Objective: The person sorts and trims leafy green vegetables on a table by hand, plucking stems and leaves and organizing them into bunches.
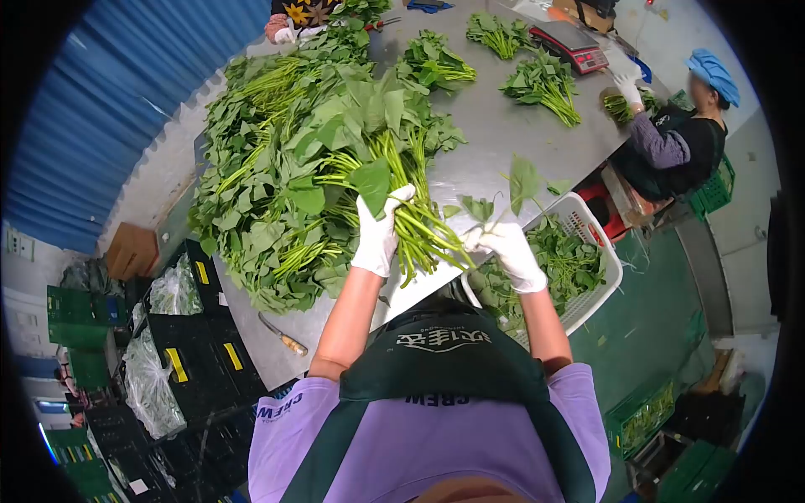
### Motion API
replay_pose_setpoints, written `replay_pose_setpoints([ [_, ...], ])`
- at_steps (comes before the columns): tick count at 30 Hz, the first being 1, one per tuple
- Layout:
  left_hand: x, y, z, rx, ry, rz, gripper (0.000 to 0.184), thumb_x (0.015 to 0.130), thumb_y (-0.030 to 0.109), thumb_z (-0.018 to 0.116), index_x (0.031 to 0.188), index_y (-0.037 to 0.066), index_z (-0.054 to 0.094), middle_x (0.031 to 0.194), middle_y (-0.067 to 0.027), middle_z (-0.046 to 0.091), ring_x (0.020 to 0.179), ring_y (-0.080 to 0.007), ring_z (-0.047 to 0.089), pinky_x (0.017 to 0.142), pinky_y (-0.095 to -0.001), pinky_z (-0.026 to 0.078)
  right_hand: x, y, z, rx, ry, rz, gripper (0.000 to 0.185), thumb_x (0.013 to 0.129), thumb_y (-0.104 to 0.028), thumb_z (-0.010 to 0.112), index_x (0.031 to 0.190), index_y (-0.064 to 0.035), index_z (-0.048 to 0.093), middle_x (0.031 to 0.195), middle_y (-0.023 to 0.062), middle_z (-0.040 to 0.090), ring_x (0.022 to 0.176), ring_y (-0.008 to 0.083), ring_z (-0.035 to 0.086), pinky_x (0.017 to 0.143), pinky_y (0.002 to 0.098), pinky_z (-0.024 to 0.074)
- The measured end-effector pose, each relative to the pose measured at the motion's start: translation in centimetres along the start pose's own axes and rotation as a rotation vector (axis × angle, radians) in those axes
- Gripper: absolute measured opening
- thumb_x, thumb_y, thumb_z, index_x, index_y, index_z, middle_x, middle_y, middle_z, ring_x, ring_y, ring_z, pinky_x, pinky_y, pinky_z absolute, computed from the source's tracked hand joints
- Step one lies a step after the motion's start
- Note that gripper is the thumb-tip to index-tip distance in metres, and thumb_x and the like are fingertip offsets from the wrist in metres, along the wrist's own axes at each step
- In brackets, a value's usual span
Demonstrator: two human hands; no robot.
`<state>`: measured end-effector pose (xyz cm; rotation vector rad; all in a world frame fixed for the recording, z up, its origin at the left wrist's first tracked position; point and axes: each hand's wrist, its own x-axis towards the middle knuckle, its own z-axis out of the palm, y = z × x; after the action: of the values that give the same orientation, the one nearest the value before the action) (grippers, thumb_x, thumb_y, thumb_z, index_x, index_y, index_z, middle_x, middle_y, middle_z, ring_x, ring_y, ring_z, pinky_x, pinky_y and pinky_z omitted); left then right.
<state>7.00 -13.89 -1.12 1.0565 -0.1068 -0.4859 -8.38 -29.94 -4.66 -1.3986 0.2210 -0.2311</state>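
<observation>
My left hand (381, 226), in a white glove, is closed round a bunch of leafy green stems (408, 225), its leaves pointing away from me and the cut ends toward my right. My right hand (505, 251), also gloved, is pinched on a thin leafy sprig (521, 186) just right of those stem ends. Beneath my right hand stands a white basket (616, 272) holding loose greens. A large pile of leafy stems (251, 184) covers the metal table's left part, beside my left hand.
Separate bunches (543, 84) lie on the metal table (478, 142), near a red digital scale (579, 49). A hooked knife (289, 339) rests at the near left edge. A person in a blue cap (688, 138) works at the right; another person's gloved hands show at the far side. Black crates stand left.
</observation>
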Motion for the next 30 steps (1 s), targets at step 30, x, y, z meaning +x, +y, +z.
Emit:
replay_pose_setpoints([
  [30,4.0,6.8,-4.2,0.220,0.159,0.339,0.021,0.070,-0.004,0.070,0.086,0.001,0.058,0.081,-0.0022,0.059,0.066,-0.0125,0.055,0.066,-0.0280,0.050,-11.2,14.6,-8.6,-1.516,0.318,0.806,0.062,0.069,-0.035,0.075,0.119,-0.0046,0.053,0.097,0.0179,0.063,0.083,0.0319,0.063,0.074,0.0390,0.0485],
])
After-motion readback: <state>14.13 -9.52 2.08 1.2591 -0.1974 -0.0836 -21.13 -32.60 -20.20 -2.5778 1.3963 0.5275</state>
